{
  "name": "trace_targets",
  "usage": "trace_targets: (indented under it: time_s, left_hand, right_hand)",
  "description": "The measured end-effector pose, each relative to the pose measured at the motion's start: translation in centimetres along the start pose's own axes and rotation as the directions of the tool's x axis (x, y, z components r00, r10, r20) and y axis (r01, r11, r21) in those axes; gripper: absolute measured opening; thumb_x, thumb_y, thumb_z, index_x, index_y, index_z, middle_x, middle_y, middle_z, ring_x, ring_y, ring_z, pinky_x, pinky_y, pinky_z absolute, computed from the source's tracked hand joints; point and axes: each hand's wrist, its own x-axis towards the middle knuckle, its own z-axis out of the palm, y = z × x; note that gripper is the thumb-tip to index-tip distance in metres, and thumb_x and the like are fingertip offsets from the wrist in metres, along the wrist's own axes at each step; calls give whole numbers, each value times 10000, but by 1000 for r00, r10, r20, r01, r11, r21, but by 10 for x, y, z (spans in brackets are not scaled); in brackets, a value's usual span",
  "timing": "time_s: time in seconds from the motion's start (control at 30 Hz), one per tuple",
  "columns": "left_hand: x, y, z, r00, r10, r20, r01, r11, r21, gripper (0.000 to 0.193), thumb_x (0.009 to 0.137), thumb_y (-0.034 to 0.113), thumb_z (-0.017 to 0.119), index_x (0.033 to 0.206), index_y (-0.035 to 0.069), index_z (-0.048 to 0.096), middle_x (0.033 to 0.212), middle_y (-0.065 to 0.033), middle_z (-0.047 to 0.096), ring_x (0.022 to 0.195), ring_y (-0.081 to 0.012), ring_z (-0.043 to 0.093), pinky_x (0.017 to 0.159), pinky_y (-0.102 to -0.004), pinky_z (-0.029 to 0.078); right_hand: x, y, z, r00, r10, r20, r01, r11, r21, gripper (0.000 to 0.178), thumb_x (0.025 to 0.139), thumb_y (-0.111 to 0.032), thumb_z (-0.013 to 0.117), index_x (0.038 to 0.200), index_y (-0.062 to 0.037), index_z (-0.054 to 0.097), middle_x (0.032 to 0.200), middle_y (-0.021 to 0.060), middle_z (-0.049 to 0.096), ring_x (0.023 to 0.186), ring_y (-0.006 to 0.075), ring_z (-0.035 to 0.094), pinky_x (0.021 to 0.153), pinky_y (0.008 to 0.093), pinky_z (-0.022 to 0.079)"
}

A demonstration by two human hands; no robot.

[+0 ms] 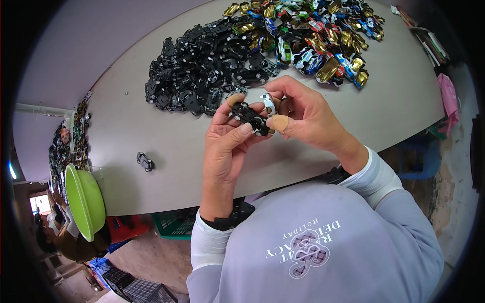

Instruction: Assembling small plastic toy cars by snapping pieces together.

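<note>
Pinched between the thumb and fingers of my left hand (225,146) is a black toy car chassis (247,117) with small wheels. My right hand (318,118) is closed around a white toy car body (268,103), partly hidden by the fingers, right beside the chassis. A tan covering wraps the right thumb, which reaches the chassis's end. Beyond my hands lies a heap of black chassis (192,68). To its right, a pile of colourful car bodies (323,40) in gold, red, blue and green touches it.
One dark toy car part (145,161) lies alone on the grey table (172,187), left of my hands. A lime-green basin (85,202) stands at the left edge, near another person (65,232) and another heap of parts (70,141). Pink cloth (447,101) hangs at the right.
</note>
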Motion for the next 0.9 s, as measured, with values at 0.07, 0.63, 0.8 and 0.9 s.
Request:
trace_targets:
  time_s: [0.07,0.63,0.8,0.9]
  left_hand:
    - [-2,0,2,1000,1,-2,-1,1000,1,551,749,-2,629,1253,27,410,1113,-153,561,965,-260,608,800,-440,554]
    - [-24,-4,11,997,66,-29,-61,986,153,417,765,-11,658,1157,-67,526,1004,-121,614,887,-177,612,773,-332,554]
    - [-27,-6,10,998,33,-48,-24,985,168,422,760,-21,660,1161,-58,534,1008,-116,621,884,-174,612,759,-315,549]
    - [-28,-7,6,998,48,-28,-43,985,168,417,758,-27,660,1158,-49,543,1003,-120,625,880,-172,612,761,-314,543]
  right_hand:
    - [-2,-2,1,999,-43,-1,43,994,-101,331,760,-12,612,1066,-38,490,800,2,547,619,32,468,542,189,411]
    - [-13,-8,12,968,-210,140,251,860,-445,312,716,30,599,1012,-54,551,817,78,503,566,157,533,499,271,438]
    - [-16,-8,10,969,-198,145,243,861,-447,298,710,39,606,991,-46,556,815,71,501,562,147,527,498,262,432]
    - [-18,-6,9,969,-196,152,243,875,-419,285,713,40,612,981,-40,557,805,50,494,561,110,507,497,236,414]
